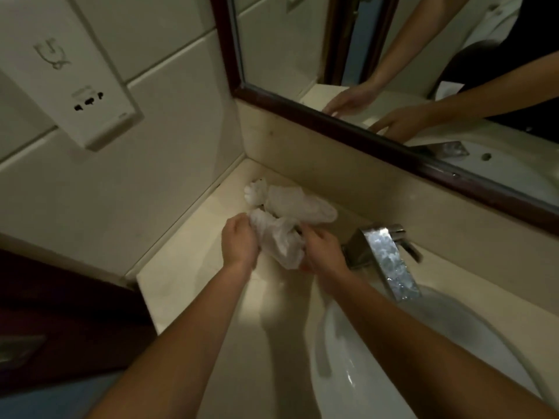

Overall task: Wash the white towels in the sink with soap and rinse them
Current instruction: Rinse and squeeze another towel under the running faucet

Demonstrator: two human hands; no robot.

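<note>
Towels are what we are handling here, and they are not in the sink yet. Starting nearest, at five o'clock, the sink (341, 373) is sitting white and glossy below our right forearm, with no cloth in it that we can see; its far part is looking blurred, perhaps with water, though we cannot tell. Just beyond its rim, at three o'clock, the tap (390, 261) is reaching over the basin, which is why we judge the cloths will have to be carried rightward to be wetted.

At the centre, our left hand (240, 241) and right hand (323, 252) are working over the pale worktop (181, 285), both curling their fingers into the nearer crumpled white towel (279, 240), one hand on each side. We are gripping it from both sides, probably to gather the loose folds into one bundle so nothing trails when it is lifted.

Further off, at twelve o'clock, a second white towel (298, 204) is lying bunched on the worktop, touching the one we are holding and tucked into the back corner, probably parked there out of the wet until its turn.

Beyond it, the dark-framed mirror (393, 137) is reflecting our arms, and at ten o'clock a wall socket panel (87, 104) is sitting well away from the basin.
</note>
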